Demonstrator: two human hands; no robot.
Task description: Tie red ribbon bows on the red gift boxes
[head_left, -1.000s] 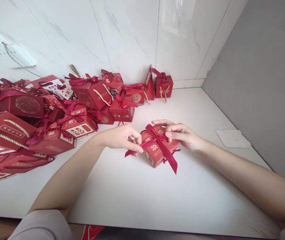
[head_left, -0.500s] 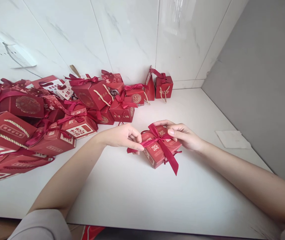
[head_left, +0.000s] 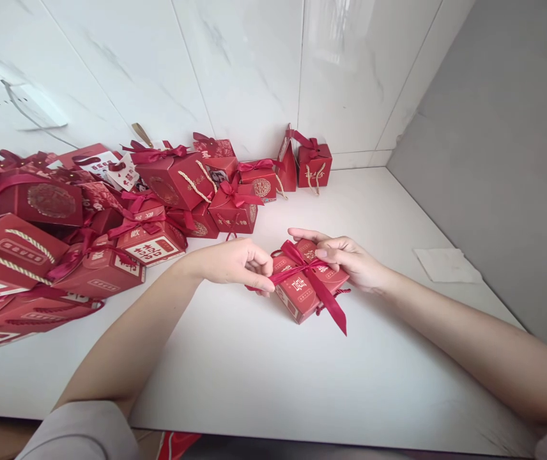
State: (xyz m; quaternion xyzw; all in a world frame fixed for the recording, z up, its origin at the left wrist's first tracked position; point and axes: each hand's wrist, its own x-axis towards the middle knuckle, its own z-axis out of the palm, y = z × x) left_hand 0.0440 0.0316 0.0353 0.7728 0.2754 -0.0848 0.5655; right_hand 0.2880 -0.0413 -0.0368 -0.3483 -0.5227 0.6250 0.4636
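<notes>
A small red gift box [head_left: 297,295] with pale printed characters rests on the white table, a dark red ribbon [head_left: 327,303] tied across its top. My left hand [head_left: 247,265] pinches one part of the ribbon at the box's left side, thumb and fingers pressed together. From the right, my right hand [head_left: 347,259] holds the ribbon near the knot with its thumb against the box top, its index finger stretched behind the box. One ribbon tail hangs over the front of the box. Twisted red cord shows at the box's right edge.
Many red boxes with ribbons and cord handles are heaped on the left, among them a large box [head_left: 15,255]. A dark red box [head_left: 315,167] stands by the tiled wall [head_left: 254,70]. A white tissue [head_left: 447,265] lies at the right of the table [head_left: 254,383].
The ribbon loop by my right hand has drawn in toward the knot. My right thumb has shifted slightly left, and the front ribbon tail has swung a little right.
</notes>
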